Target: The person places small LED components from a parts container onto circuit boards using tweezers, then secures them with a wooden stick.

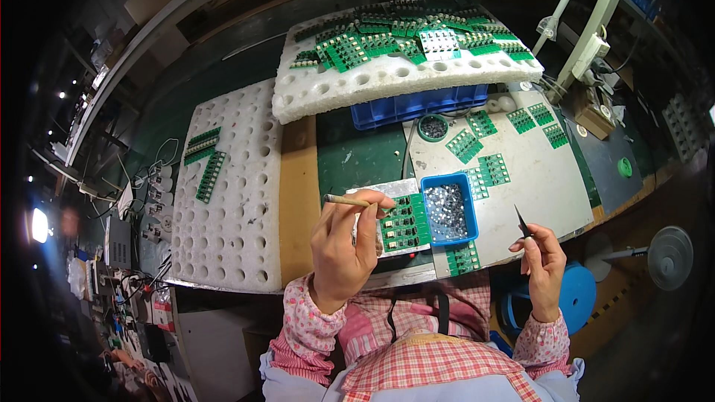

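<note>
My left hand (344,249) is closed round a thin wooden stick (348,201) with a dark outer end. The stick's other end is by a green circuit board (417,212) with rows of white and black parts. That board lies on a pale block (378,253), partly hidden by the hand. Beside it stands a blue bin (472,217) filled with small metallic parts. To the bin's right, my right hand (544,264) pinches dark pointed tweezers (522,223), tip up, apart from the boards. Below the bin lies another green board (463,259).
Several green boards (493,170) lie on the white sheet (536,186), near a round dish of dark parts (432,128). Many boards cover a raised white foam slab (342,93) over a blue crate (417,108). Another foam slab (231,223) lies left. A fan (669,257) stands at right.
</note>
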`<state>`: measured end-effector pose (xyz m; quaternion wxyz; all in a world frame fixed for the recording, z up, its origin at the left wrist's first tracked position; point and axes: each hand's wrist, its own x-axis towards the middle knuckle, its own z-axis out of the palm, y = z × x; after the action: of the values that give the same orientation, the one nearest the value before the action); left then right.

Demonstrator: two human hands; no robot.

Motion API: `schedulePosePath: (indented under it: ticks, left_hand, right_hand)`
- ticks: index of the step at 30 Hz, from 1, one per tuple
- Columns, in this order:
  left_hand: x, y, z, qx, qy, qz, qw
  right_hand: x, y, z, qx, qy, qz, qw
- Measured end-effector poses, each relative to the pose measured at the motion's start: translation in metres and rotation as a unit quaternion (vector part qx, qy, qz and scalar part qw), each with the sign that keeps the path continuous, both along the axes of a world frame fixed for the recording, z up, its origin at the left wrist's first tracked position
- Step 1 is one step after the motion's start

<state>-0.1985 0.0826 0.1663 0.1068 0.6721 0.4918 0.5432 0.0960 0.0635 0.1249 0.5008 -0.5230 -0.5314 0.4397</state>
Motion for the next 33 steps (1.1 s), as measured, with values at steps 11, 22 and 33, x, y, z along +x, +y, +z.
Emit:
schedulePosePath:
  ticks: [11, 22, 33]
  left_hand:
    - [-0.015, -0.006, 0.006, -0.010, 0.062, 0.000, 0.998]
    - [-0.005, 0.002, -0.001, -0.010, 0.094, 0.043, 0.995]
    - [0.007, -0.012, 0.020, -0.005, 0.092, 0.052, 0.994]
  right_hand:
    - [-0.017, 0.002, 0.001, 0.005, 0.119, -0.019, 0.993]
    - [-0.023, 0.009, 0.002, 0.005, 0.455, 0.047, 0.889]
    - [-0.041, 0.016, -0.012, -0.065, 0.378, 0.035, 0.923]
